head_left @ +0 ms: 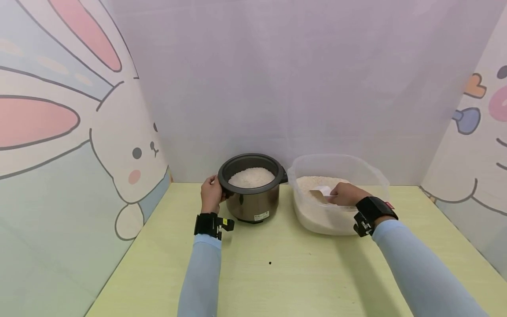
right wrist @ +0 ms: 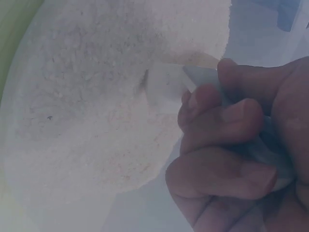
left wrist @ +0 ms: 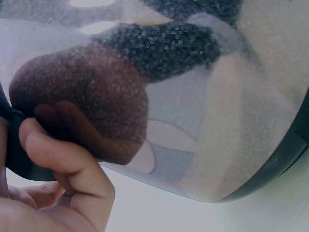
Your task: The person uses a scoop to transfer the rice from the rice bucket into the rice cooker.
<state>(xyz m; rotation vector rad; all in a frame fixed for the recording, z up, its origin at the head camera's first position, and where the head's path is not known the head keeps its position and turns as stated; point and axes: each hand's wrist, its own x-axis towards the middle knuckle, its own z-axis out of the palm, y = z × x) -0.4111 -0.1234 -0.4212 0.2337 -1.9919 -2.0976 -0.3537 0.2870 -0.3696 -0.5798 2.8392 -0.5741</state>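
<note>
1. Rice fills the metal pot near the back of the green table; the left hand curls its fingers around the pot's left rim handle.
2. Inside the clear tub of rice just right of the pot, the right hand grips a white scoop, bowl dug into the grains.
3. Risk, as I judge it: an overloaded or tilted scoop could shed grains between tub and pot.
4. Loosening the left hold might let the pot slide when bumped.
</note>
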